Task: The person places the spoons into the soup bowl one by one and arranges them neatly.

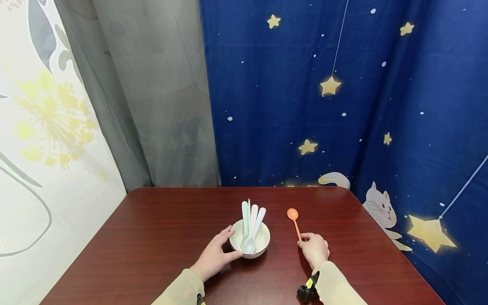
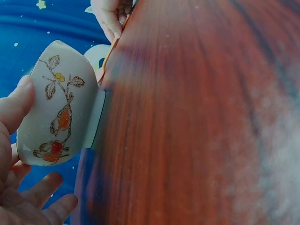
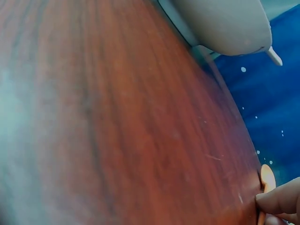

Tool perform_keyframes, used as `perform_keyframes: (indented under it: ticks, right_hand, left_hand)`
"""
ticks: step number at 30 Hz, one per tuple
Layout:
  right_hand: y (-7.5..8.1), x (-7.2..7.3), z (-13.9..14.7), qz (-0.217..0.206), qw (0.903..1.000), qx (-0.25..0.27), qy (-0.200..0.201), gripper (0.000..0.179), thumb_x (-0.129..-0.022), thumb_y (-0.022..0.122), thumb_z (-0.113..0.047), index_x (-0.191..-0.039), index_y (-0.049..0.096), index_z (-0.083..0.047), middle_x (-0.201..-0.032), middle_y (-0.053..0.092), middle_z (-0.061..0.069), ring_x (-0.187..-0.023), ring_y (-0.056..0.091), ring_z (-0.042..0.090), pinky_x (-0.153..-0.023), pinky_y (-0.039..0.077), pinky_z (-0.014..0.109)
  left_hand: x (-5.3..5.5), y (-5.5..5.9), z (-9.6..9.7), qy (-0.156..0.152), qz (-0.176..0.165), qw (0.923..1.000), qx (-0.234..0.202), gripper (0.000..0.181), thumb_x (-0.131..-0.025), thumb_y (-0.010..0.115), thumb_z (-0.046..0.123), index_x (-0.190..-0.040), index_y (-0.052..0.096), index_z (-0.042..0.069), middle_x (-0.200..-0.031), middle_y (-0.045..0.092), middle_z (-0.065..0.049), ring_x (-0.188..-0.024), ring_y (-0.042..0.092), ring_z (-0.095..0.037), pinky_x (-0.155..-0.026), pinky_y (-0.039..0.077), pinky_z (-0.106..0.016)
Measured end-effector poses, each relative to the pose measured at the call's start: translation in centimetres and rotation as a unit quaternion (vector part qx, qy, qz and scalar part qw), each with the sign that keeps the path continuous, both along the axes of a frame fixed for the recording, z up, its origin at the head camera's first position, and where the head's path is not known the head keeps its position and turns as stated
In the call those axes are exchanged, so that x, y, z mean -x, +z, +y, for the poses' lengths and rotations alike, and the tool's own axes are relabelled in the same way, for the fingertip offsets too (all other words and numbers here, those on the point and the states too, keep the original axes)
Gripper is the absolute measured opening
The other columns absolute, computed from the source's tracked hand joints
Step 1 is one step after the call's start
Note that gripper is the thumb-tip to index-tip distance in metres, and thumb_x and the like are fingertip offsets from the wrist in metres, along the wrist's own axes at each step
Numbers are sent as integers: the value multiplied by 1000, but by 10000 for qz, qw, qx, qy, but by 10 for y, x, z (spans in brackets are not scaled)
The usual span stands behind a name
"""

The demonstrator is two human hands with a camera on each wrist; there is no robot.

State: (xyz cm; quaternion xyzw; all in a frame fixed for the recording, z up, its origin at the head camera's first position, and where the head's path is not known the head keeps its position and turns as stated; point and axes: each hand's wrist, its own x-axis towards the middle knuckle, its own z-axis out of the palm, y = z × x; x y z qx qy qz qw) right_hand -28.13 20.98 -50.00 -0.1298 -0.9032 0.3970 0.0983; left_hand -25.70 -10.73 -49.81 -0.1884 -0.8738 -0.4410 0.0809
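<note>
A white bowl with a painted branch of leaves and orange fruit on its outer wall stands on the table. Several spoons lean in it, handles up: a mint-green spoon and white or pale spoons. At the bowl's left side, my left hand holds the rim between thumb and forefinger; its other fingers spread loosely in the left wrist view. To the right of the bowl, my right hand pinches the handle end of an orange spoon, whose head points away from me.
The dark red wooden table has rounded far corners. Behind it hang a grey curtain and a blue star-patterned curtain. A white patterned curtain hangs at the left.
</note>
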Motion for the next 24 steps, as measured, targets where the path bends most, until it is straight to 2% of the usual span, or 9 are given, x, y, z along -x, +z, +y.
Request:
perform_keyframes:
  ticks: [4,11,19,24]
  right_hand:
    - [1,1,5,-62,10000,-29,38,24,-82,70,-13,-105,73,-9,-100,68,12,-105,46,42,-85,30,57]
    - [0,3,13,-157,9998,-61,61,24,-84,67,-13,-108,74,-11,-97,70,8,-105,48,43,-83,30,56]
    - [-1,4,22,-156,9998,-119,-45,25,-89,62,-11,-111,73,-11,-109,68,15,-105,46,45,-85,29,57]
    - [-3,6,26,-117,9998,-124,-105,22,-88,66,-15,-108,73,-10,-102,70,13,-102,49,43,-84,30,56]
  left_hand:
    - [0,0,0,-11,63,10000,22,78,-76,79,44,-134,54,-3,-147,42,-17,-135,38,-34,-105,33,-55]
    - [0,1,0,-10,-115,9999,-67,79,-76,79,44,-135,53,-1,-149,40,-15,-137,35,-32,-107,31,-53]
    - [1,1,0,-7,-57,10000,-29,78,-76,79,42,-135,53,-2,-148,40,-16,-136,37,-33,-106,32,-54]
    - [1,1,0,-3,-123,9999,-38,79,-76,79,44,-136,52,0,-149,39,-15,-137,36,-31,-107,31,-53]
